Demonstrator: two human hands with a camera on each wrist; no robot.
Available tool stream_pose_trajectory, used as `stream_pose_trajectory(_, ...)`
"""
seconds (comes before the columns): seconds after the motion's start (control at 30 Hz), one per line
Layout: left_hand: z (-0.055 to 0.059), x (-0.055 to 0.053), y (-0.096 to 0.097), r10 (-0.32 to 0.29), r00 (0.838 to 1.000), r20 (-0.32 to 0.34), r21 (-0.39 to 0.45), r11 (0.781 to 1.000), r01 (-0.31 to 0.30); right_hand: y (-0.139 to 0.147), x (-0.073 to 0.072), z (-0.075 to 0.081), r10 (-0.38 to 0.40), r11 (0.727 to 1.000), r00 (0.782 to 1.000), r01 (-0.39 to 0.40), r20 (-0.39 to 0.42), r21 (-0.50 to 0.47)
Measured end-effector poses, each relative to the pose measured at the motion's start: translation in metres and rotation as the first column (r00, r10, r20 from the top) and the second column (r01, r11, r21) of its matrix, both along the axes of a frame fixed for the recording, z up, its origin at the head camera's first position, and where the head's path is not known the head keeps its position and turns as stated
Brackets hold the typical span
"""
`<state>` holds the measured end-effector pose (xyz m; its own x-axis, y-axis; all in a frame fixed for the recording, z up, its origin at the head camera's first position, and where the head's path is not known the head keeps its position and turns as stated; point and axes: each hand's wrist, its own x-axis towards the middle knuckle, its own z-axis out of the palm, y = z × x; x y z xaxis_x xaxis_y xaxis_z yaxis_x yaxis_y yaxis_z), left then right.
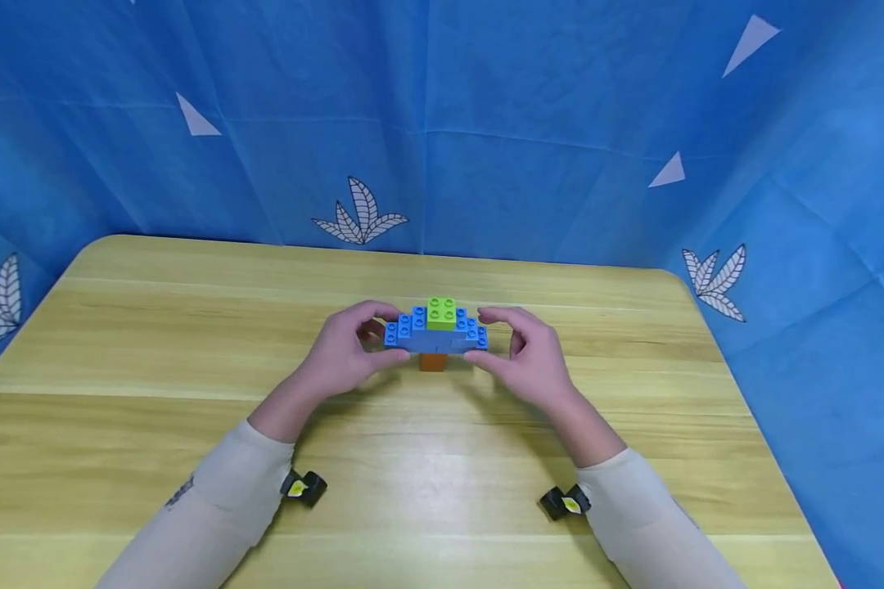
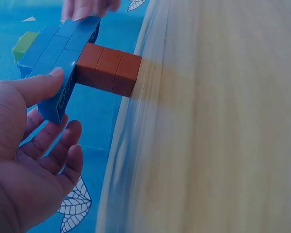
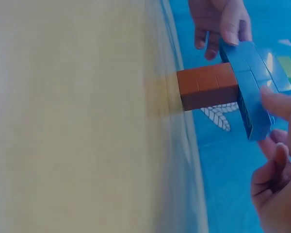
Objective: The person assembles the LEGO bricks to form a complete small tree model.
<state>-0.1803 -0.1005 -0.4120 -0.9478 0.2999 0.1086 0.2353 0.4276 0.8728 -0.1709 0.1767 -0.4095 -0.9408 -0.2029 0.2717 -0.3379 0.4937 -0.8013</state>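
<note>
A toy brick model stands upright on the table, seen in all three views. Its trunk is a stack of brown bricks, three high. Over that spread stepped layers of blue bricks, narrowing upward to a light green brick at the top. My left hand pinches the left end of the lowest blue layer, thumb on the near face and fingers behind. At the opposite end my right hand holds the blue layer likewise, its thumb pressed to the near side.
The wooden table has rounded far corners. Behind it hangs a blue cloth printed with white leaves and triangles. Each sleeved wrist wears a small black camera mount.
</note>
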Motion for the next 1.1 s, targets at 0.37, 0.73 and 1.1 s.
stream_pose_trajectory(0.37,-0.002,0.0,-0.005,0.039,0.999,0.0,0.013,0.999,-0.039,0.012,0.003,-0.012,-0.018,1.0,0.998,0.019,0.059,-0.023)
stream_pose_trajectory(0.73,-0.007,-0.007,0.001,0.171,0.985,0.007,0.023,0.985,-0.171,0.004,-0.008,-0.017,-0.061,0.994,0.994,0.068,0.091,-0.08)
stream_pose_trajectory(1.1,-0.013,-0.022,0.013,0.304,0.951,0.051,0.015,0.952,-0.305,-0.012,-0.029,-0.019,-0.167,0.978,0.959,0.19,0.229,-0.081)
